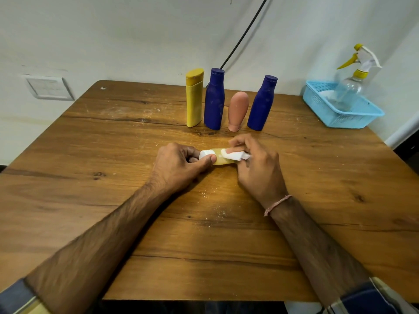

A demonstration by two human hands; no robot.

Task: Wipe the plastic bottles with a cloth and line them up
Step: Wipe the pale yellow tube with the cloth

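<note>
Left hand (181,165) pinches small bottle (223,157) by its cap, long axis left-right, right hand (256,165) clamps cloth (235,155) on its body.

You get even, soft indoor light — a bright patch on the wooden table (226,200) between the forearms, faint shadows beneath them. Wide-angle bending curves the edges; focus stays sharp.

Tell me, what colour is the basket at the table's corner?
Light blue basket, seen from the head view.
</note>
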